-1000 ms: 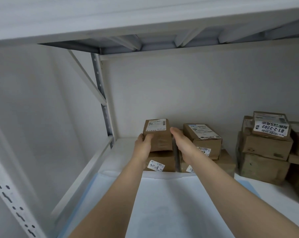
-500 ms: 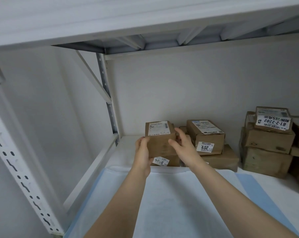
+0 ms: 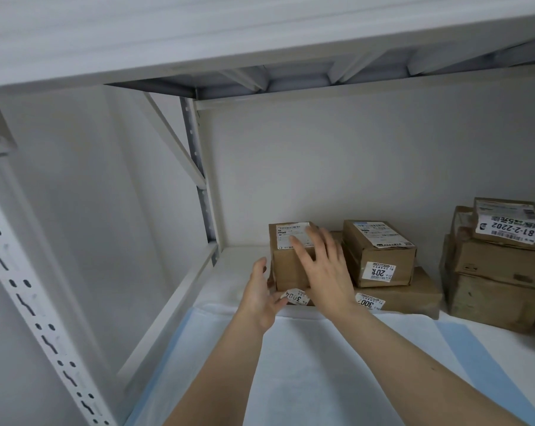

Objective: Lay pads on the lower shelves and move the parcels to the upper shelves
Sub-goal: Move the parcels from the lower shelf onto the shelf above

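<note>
though both hands are up at the stack, neither has a hold of anything. the fingers (image 3: 304,252) of the right hand (image 3: 324,272) are straight and fanned wide across the front right of the top parcel (image 3: 286,265); blur hides whether they touch the cardboard or hover just off it. the left hand (image 3: 260,298) is just as open, palm turned inward, sitting lower and just beside the parcel's lower left corner.

so the parcel lies straight ahead, between the two hands, with the right hand nearer and higher. it shows a narrow front face to the person. its length seems to run back toward the wall, though the foreshortening makes that a guess. a two-sided squeeze across that narrow width looks like the natural hold.

it rests on the parcel underneath (image 3: 297,298), at the back left of the lower shelf (image 3: 238,256) near the rear upright (image 3: 200,179). the neighbouring stack (image 3: 380,253) stands just beside it on the right, leaving only a slim gap for the right fingers. a third stack (image 3: 500,272) sits well apart at the far right.

the pad (image 3: 321,373) is already spread over the front of the shelf, up to the foot of the stacks. the upper shelf (image 3: 260,41) runs overhead, so the parcel must come out toward the person before it goes up.
</note>
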